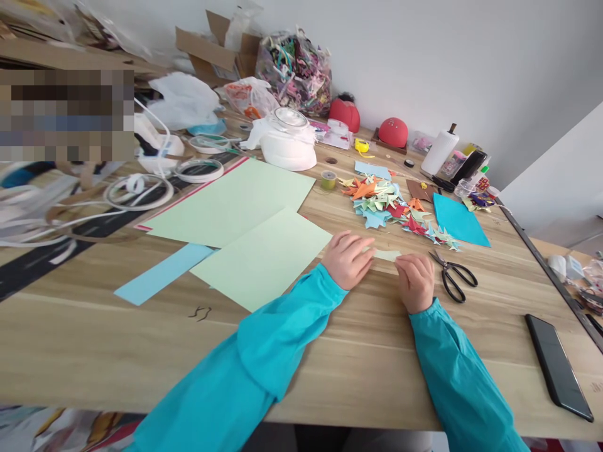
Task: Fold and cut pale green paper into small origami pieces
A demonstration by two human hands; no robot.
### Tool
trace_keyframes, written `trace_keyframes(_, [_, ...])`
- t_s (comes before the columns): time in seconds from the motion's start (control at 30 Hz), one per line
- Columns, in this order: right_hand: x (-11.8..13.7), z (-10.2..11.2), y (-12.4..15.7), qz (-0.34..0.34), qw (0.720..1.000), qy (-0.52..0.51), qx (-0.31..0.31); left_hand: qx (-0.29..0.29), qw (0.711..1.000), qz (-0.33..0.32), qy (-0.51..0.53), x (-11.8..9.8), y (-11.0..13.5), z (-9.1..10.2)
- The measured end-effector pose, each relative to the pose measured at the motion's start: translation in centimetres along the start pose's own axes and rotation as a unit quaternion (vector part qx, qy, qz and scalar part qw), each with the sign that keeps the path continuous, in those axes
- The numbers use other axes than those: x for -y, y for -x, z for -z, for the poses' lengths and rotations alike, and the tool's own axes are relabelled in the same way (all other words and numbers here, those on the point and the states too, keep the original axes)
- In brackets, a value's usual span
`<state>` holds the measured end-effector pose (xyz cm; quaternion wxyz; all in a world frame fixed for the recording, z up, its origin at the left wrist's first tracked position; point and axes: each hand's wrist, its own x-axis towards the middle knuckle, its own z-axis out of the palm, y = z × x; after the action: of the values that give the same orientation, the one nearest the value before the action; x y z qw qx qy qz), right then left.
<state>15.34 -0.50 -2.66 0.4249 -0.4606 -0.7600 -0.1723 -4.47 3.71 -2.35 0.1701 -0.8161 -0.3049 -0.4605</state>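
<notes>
A small pale green paper strip [387, 255] lies between my hands on the wooden table. My left hand [347, 258] rests with its fingers stretched out at the strip's left end, also close to the edge of a pale green sheet [264, 260]. At the other end, my right hand [416, 281] has its fingers closed in a pinch on the strip; its fingertips are partly hidden. Black-handled scissors [453, 276] lie just right of my right hand, blades slightly apart. Beyond both hands is a heap of colourful folded paper pieces [384, 204].
A larger green sheet [235, 194] and a blue paper strip [162, 274] lie left. A turquoise square [460, 220] is at the right, a phone [558, 367] near the front. Farther back stand a white bundle [288, 147], tape rolls and bags.
</notes>
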Motion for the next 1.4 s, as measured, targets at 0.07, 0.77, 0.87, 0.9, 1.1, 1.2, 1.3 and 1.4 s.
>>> trace_keyframes(0.07, [0.6, -0.1, 0.0, 0.013, 1.0, -0.011, 0.016, 0.016, 1.0, 0.0, 0.01, -0.5, 0.0, -0.2])
trace_keyframes(0.77, [0.3, -0.1, -0.3, 0.016, 0.999, 0.033, 0.017, 0.001, 0.998, -0.064, 0.0, -0.5, -0.2, -0.3])
trace_keyframes(0.87, [-0.7, 0.0, -0.1, -0.04, 0.998, 0.04, -0.031, -0.011, 0.999, -0.051, -0.004, 0.0, -0.2, -0.1])
trace_keyframes(0.9, [-0.8, 0.0, -0.1, -0.055, 0.997, 0.038, -0.049, -0.015, 0.999, -0.046, -0.004, 0.1, -0.2, -0.1])
trace_keyframes(1.1, [0.9, 0.2, -0.3, -0.012, 0.999, -0.012, 0.045, -0.008, 0.998, -0.061, 0.024, -0.7, -0.1, -0.3])
trace_keyframes(1.2, [1.2, 0.1, -0.4, -0.016, 0.997, -0.043, 0.054, -0.007, 0.998, -0.045, 0.053, -1.1, -0.2, 0.0])
trace_keyframes(1.3, [0.9, 0.0, -0.4, -0.122, 0.983, -0.135, -0.006, -0.023, 0.994, 0.066, 0.089, -1.0, -0.2, 0.2])
trace_keyframes(1.4, [0.7, -0.3, -0.2, -0.298, 0.905, -0.299, -0.046, -0.026, 0.961, 0.207, 0.182, -1.0, -0.2, 0.1])
